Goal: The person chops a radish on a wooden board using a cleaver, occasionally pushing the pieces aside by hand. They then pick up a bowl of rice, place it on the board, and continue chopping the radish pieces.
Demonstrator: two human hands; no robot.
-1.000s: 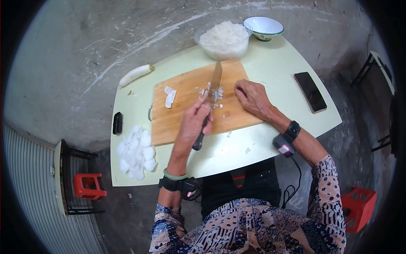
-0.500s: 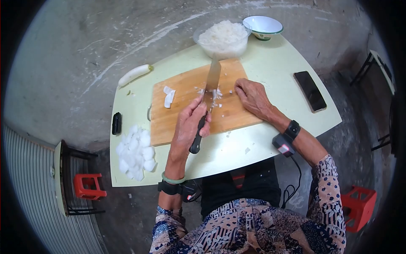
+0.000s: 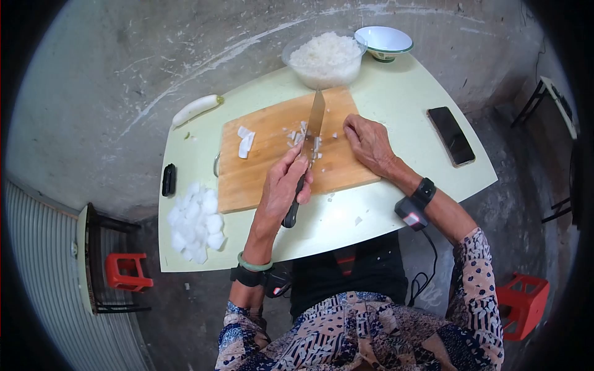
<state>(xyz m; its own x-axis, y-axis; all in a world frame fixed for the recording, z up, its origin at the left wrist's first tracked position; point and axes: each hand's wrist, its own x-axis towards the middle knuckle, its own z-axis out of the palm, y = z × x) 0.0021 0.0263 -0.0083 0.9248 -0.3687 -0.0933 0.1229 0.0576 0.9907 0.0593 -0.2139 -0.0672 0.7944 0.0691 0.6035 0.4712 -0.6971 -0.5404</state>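
My left hand (image 3: 284, 188) is wrapped round the black handle of a kitchen knife (image 3: 314, 120). The blade points away from me, over small white chopped bits (image 3: 294, 135) on the wooden cutting board (image 3: 266, 176). My right hand (image 3: 371, 142) rests on the board's right side with its fingers curled under, and nothing shows in it. A few white slices (image 3: 245, 142) lie on the left part of the board. Behind the board is a clear bowl (image 3: 328, 75) heaped with white shredded food (image 3: 325, 52).
A whole white radish (image 3: 197, 111) lies at the table's back left. Thin white slices (image 3: 195, 226) are piled at front left, near a small black object (image 3: 169, 180). An enamel bowl (image 3: 385, 40) stands at the back, a phone (image 3: 451, 136) at right. Red stools (image 3: 128, 272) stand on the floor.
The knife has tilted and shifted slightly to the right over the chopped bits, still in my left hand. My right hand has stayed in place on the board.
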